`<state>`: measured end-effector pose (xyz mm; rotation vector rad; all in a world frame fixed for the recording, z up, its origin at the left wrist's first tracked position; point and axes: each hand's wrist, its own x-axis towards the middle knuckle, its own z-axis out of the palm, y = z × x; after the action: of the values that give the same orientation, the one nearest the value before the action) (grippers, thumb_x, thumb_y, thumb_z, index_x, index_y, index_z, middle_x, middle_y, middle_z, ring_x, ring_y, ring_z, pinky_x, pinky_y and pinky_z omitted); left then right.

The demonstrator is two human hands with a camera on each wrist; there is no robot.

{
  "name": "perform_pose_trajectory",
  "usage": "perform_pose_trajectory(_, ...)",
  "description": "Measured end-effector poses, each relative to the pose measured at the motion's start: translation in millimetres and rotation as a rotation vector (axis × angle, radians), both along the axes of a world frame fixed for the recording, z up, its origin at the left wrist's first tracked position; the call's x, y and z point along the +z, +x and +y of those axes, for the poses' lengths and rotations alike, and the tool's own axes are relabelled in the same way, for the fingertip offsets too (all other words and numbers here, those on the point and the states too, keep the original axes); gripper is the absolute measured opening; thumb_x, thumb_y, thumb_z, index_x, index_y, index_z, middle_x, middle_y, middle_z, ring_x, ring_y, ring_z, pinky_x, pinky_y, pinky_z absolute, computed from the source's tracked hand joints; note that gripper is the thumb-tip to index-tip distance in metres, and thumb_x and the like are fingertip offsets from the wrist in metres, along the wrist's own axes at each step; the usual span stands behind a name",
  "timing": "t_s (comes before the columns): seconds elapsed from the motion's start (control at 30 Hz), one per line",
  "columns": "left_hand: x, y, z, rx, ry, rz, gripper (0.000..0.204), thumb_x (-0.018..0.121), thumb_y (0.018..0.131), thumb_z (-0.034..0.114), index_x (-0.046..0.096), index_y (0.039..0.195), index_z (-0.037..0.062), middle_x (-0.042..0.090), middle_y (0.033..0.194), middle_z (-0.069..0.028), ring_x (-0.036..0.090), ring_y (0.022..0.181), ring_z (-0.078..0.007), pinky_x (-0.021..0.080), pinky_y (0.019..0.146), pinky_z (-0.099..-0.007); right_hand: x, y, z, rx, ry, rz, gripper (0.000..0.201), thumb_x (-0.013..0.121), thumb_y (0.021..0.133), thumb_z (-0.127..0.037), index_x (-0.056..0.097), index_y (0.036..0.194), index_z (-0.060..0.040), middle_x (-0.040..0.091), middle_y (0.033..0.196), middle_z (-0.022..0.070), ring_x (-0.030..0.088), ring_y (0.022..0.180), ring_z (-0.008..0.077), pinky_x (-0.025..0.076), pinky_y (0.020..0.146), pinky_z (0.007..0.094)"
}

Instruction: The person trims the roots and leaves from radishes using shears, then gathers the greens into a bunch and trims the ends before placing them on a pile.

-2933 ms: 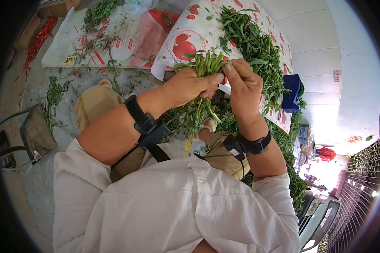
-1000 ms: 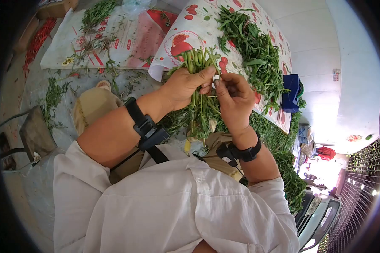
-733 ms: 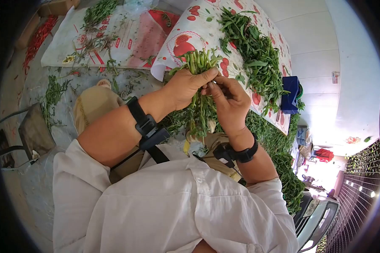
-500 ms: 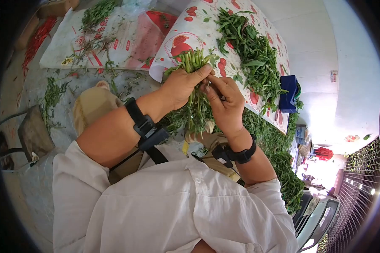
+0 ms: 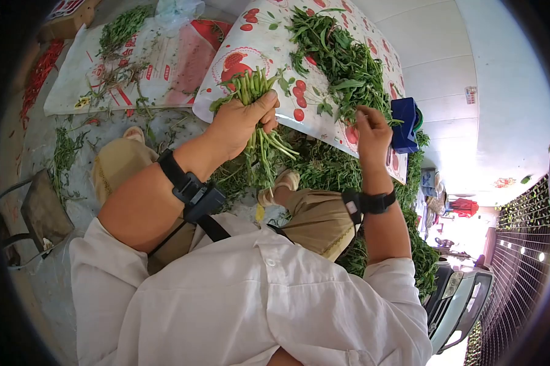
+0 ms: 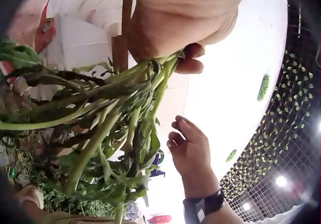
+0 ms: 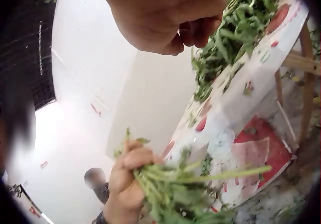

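Observation:
My left hand [image 5: 241, 119] grips a bunch of leafy greens [image 5: 266, 152], thumb across the stems. Pale green stalk ends stick up above the fist and wilted leaves hang below; in the left wrist view the stems [image 6: 130, 98] fan out from under the palm. My right hand [image 5: 374, 131] is raised apart from the bunch, over the right edge of the table near a pile of greens [image 5: 348, 67]. In the right wrist view its fingers [image 7: 198, 31] are loosely bent with nothing seen between them.
The pile lies on a table [image 5: 275, 55] with a fruit-patterned cover. A blue box [image 5: 405, 125] stands at its right edge. More greens [image 5: 330, 168] cover the floor below. A printed sack [image 5: 171, 67] with scraps, red chillies [image 5: 40, 76] and a chair [image 5: 43, 210] are to the left.
My right hand has left the stems it was touching beside my left hand and moved right, toward the blue box. My left hand still holds the bunch; the view has shifted slightly.

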<state>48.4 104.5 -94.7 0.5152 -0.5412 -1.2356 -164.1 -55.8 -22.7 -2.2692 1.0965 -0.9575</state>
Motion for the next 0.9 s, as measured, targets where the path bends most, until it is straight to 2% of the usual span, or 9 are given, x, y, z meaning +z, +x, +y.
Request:
perform_pose_trajectory(0.1,-1,2,0,-0.071,-0.01,-0.035,0.026,0.05,0.091,0.03,0.049,0.077,0.0085,0.039,0.062,0.004,0.038,0.056,-0.0085,0.039,0.06,-0.0283,4,-19,-44,-0.148,-0.098,0.073,0.015,0.059,0.079,-0.008,0.065,0.092,-0.0026,0.061,0.084,0.0079,0.058,0.071,0.0145,0.045,0.064,0.0252)
perform_pose_trajectory(0.13,0,1,0,-0.075,0.012,-0.042,0.027,0.05,0.091,0.03,0.047,0.075,0.0088,0.038,0.061,0.0037,0.037,0.056,-0.0089,0.037,0.059,-0.0273,5,-23,-57,-0.198,-0.146,0.117,0.016,0.058,0.079,-0.009,0.065,0.093,-0.0029,0.061,0.086,0.0088,0.059,0.073,0.0162,0.045,0.065,0.0264)
perform_pose_trajectory(0.23,2,-2,0,-0.091,0.048,-0.065,0.029,0.049,0.091,0.029,0.045,0.07,0.0093,0.036,0.06,0.0031,0.034,0.056,-0.0094,0.033,0.056,-0.0252,7,-29,-86,-0.136,-0.428,0.302,0.018,0.055,0.081,-0.012,0.065,0.095,-0.0048,0.062,0.091,0.0122,0.061,0.08,0.0238,0.047,0.069,0.0314)
perform_pose_trajectory(0.27,0,-2,-1,-0.099,0.037,-0.077,0.029,0.049,0.091,0.029,0.045,0.07,0.0093,0.036,0.06,0.0032,0.034,0.056,-0.0092,0.033,0.056,-0.0251,4,-29,-96,-0.137,-0.411,0.312,0.02,0.053,0.082,-0.013,0.064,0.098,-0.0075,0.06,0.096,0.0129,0.059,0.086,0.0301,0.047,0.074,0.0355)
perform_pose_trajectory(0.37,-2,-1,-3,-0.134,0.02,-0.096,0.027,0.05,0.091,0.029,0.047,0.073,0.0088,0.037,0.06,0.0034,0.034,0.056,-0.009,0.033,0.056,-0.0249,3,-22,-112,-0.088,-0.535,0.465,0.024,0.054,0.081,-0.011,0.062,0.103,-0.0102,0.059,0.1,0.0105,0.057,0.09,0.0296,0.046,0.076,0.0363)
perform_pose_trajectory(0.4,-3,0,-3,-0.147,0.017,-0.099,0.027,0.05,0.091,0.029,0.048,0.073,0.0086,0.037,0.061,0.0034,0.034,0.056,-0.009,0.033,0.056,-0.0248,3,-19,-113,-0.106,-0.512,0.517,0.027,0.055,0.08,-0.01,0.06,0.106,-0.0127,0.057,0.103,0.008,0.056,0.093,0.0287,0.045,0.077,0.0372)
perform_pose_trajectory(0.7,-4,-3,-9,-0.159,0.051,-0.133,0.027,0.049,0.091,0.03,0.046,0.075,0.0092,0.034,0.061,0.0045,0.033,0.056,-0.0091,0.033,0.055,-0.0249,1,1,-115,-0.158,-0.576,0.727,0.027,0.059,0.076,-0.012,0.062,0.103,-0.0158,0.055,0.1,0.0061,0.056,0.09,0.0272,0.047,0.073,0.0364)
perform_pose_trajectory(0.9,-4,-5,-9,-0.151,0.043,-0.143,0.028,0.051,0.09,0.03,0.045,0.072,0.0096,0.034,0.059,0.004,0.034,0.055,-0.0094,0.033,0.055,-0.0253,31,-10,-120,-0.148,-0.81,0.509,0.02,0.064,0.073,-0.015,0.062,0.092,-0.0108,0.055,0.1,0.0069,0.056,0.09,0.0265,0.047,0.071,0.037)
